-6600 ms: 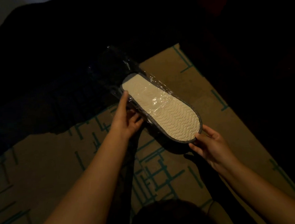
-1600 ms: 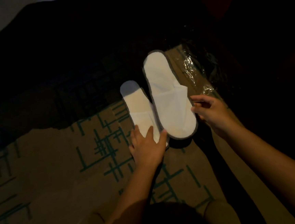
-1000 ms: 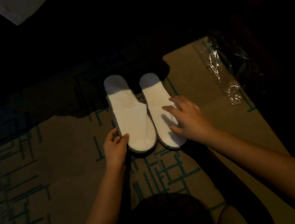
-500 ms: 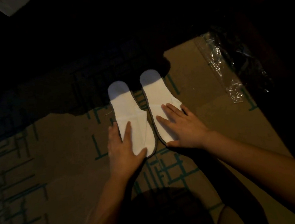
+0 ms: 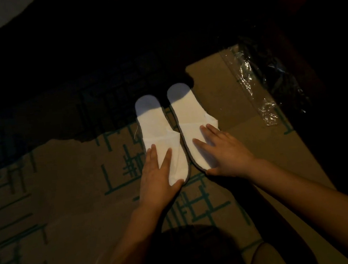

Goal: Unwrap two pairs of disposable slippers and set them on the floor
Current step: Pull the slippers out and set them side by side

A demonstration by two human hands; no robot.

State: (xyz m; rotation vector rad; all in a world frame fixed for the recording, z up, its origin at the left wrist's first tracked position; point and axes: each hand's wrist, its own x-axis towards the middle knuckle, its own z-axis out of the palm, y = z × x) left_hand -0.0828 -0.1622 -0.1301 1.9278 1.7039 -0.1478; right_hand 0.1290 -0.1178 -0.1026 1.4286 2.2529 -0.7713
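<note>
Two white disposable slippers with grey edging lie side by side, upper side up, on the patterned carpet. On the toe end of the left slipper [image 5: 158,131] my left hand [image 5: 158,175] rests flat, fingers spread. Over the toe end of the right slipper [image 5: 188,113] lies my right hand [image 5: 223,150], also flat and spread. Both heels point away from me and reach into shadow. An empty clear plastic wrapper [image 5: 255,86] lies crumpled on the floor to the right, apart from the slippers.
The brown carpet [image 5: 69,193] has green line patterns and is lit only near me. Everything beyond the slippers and along the right side is in deep darkness. A pale surface [image 5: 0,10] shows at the top left corner.
The slippers came out of the wrapper, were laid down side by side on the carpet, and both hands went from gripping them to lying flat on their toe ends.
</note>
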